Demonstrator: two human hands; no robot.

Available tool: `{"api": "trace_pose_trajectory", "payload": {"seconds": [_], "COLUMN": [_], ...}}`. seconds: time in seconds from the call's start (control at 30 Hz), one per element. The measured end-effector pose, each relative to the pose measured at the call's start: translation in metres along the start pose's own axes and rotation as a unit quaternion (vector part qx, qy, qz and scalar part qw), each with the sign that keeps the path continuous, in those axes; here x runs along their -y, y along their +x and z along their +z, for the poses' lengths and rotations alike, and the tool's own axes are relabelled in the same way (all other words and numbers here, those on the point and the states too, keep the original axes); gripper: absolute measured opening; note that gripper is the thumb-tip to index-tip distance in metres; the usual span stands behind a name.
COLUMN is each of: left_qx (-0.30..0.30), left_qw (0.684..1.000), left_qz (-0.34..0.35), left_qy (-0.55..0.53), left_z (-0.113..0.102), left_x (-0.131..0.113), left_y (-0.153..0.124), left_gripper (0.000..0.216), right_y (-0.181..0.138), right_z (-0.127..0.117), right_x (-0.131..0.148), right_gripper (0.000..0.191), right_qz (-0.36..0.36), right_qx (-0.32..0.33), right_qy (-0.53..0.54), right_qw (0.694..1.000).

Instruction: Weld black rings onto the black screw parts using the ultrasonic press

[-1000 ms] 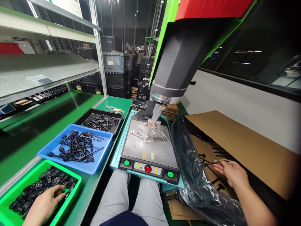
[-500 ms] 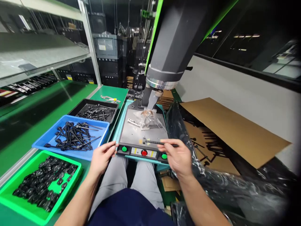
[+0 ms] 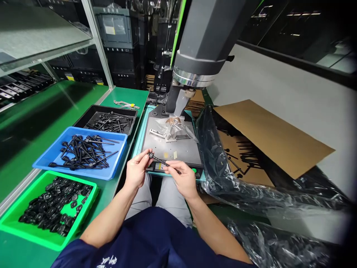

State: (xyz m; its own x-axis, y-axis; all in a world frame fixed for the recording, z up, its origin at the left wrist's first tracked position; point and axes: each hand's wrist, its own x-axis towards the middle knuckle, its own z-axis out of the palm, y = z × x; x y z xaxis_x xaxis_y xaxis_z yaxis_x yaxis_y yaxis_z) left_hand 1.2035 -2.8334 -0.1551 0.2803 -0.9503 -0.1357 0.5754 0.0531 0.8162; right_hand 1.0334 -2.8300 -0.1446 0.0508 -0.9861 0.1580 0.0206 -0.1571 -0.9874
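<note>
Fingers (image 3: 144, 158) of the left hand (image 3: 136, 172) pinch the headed end of a thin black pin (image 3: 161, 161); the right hand (image 3: 182, 179) grips its tail. The pin's long axis slants over the machine's (image 3: 178, 149) front edge, head pointing up-left.

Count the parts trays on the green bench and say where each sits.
3. The green tray sits nearest, front left; the blue tray just behind it; the black tray farthest back, beside the machine base. Others may lie out of frame.
</note>
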Motion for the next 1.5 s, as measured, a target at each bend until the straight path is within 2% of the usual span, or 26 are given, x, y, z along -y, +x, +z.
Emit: {"api": "trace_pose_trajectory", "payload": {"seconds": [0.1,0.2,0.33,0.53,0.7,0.87,0.97,1.03,1.17,1.33,1.4,1.5], "left_qx": [0.034,0.081,0.124,0.116,0.058,0.055,0.078,0.091,0.134,0.174,0.176,0.169], "left_qw": [0.995,0.984,0.984,0.989,0.992,0.991,0.988,0.986,0.981,0.960,0.959,0.963], "left_qz": [0.022,0.030,0.006,-0.080,-0.111,-0.125,-0.128,-0.128,-0.085,0.002,0.014,0.018], "left_qy": [0.090,0.156,0.131,0.041,0.001,0.005,0.034,0.048,0.115,0.219,0.221,0.209], "left_z": [-0.005,-0.008,-0.011,-0.015,-0.008,-0.003,-0.003,-0.002,-0.002,-0.001,0.001,0.003], "left_x": [0.002,0.005,0.011,0.012,0.012,0.009,0.006,0.004,0.000,-0.004,-0.002,0.007], "left_y": [0.001,-0.001,-0.003,0.007,0.011,0.011,0.013,0.015,0.017,0.013,0.012,0.013], "left_gripper": [0.040,0.038,0.038,0.031,0.033,0.035,0.032,0.031,0.030,0.024,0.024,0.026], "right_y": [0.003,0.006,0.005,0.002,0.001,0.002,0.006,0.007,0.006,-0.002,-0.003,-0.001], "right_z": [-0.006,-0.010,-0.008,-0.007,-0.005,-0.004,-0.007,-0.010,-0.012,-0.014,-0.015,-0.014], "right_x": [-0.006,-0.010,-0.013,-0.010,-0.014,-0.024,-0.025,-0.025,-0.024,-0.024,-0.026,-0.030], "right_gripper": [0.021,0.026,0.024,0.023,0.020,0.021,0.029,0.034,0.030,0.018,0.018,0.019], "right_qz": [0.028,0.006,-0.024,-0.103,-0.093,0.046,0.134,0.169,0.144,0.025,0.030,0.077], "right_qx": [0.084,0.142,0.130,0.106,0.085,0.092,0.124,0.137,0.122,0.062,0.067,0.090], "right_qy": [-0.117,-0.215,-0.257,-0.292,-0.262,-0.110,0.007,0.054,0.038,-0.131,-0.120,-0.055], "right_qw": [0.989,0.966,0.957,0.945,0.957,0.989,0.983,0.975,0.981,0.989,0.990,0.991]}}
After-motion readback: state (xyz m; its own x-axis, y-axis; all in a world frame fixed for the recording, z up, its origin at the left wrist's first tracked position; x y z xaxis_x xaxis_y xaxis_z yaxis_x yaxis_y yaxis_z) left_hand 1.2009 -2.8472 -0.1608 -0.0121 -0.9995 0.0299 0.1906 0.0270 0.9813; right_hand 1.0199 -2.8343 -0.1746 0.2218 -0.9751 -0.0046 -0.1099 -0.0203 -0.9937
